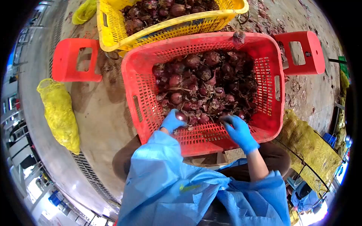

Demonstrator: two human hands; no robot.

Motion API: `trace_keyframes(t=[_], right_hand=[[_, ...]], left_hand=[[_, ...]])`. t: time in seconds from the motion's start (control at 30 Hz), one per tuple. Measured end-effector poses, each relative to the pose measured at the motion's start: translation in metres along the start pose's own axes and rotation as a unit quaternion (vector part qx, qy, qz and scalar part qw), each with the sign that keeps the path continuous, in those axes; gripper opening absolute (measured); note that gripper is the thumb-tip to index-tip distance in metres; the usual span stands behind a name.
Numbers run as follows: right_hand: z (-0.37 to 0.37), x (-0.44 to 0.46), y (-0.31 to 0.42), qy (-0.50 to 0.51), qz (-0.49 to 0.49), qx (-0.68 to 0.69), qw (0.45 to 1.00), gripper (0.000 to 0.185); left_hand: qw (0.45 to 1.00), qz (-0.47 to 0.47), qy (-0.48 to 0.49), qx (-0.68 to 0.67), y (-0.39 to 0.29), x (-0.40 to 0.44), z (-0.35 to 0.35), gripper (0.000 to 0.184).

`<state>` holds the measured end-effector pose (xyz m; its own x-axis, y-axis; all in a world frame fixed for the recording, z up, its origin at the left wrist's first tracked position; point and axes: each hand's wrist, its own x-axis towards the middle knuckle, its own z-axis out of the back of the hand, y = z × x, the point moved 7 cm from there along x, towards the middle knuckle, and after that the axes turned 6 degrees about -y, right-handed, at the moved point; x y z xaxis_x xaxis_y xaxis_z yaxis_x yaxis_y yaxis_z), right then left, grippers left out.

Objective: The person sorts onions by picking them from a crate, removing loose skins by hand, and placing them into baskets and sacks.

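A red plastic basket (203,39) in front of me holds a heap of red onions (203,73) mixed with loose papery skins. At its near left side, my left hand (172,121), in a blue glove, is closed around a peeled-looking, shiny red onion (181,116). My right hand (240,132), gloved in blue too, reaches over the near right part of the heap. Its fingers are bent together with dark, slightly blurred tips. Whatever lies between those fingertips is hidden or too small to name.
Beyond stands a yellow basket (169,28) of more onions. Red plastic stools (62,60) flank the red basket. On the floor at left lies a full yellow mesh bag (60,113); more yellow netting (305,139) hangs at right. Onion skins litter the concrete floor.
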<state>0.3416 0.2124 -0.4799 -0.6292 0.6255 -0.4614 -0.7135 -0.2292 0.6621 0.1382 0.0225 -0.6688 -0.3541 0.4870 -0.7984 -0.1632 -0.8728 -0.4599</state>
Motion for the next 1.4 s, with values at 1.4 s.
trace_keyframes(t=[1.4], right_hand=[[-0.097, -0.033, 0.098, 0.142, -0.145, 0.862, 0.464, 0.088]], left_hand=[[0.599, -0.239, -0.003, -0.764, -0.116, -0.191, 0.056, 0.081]])
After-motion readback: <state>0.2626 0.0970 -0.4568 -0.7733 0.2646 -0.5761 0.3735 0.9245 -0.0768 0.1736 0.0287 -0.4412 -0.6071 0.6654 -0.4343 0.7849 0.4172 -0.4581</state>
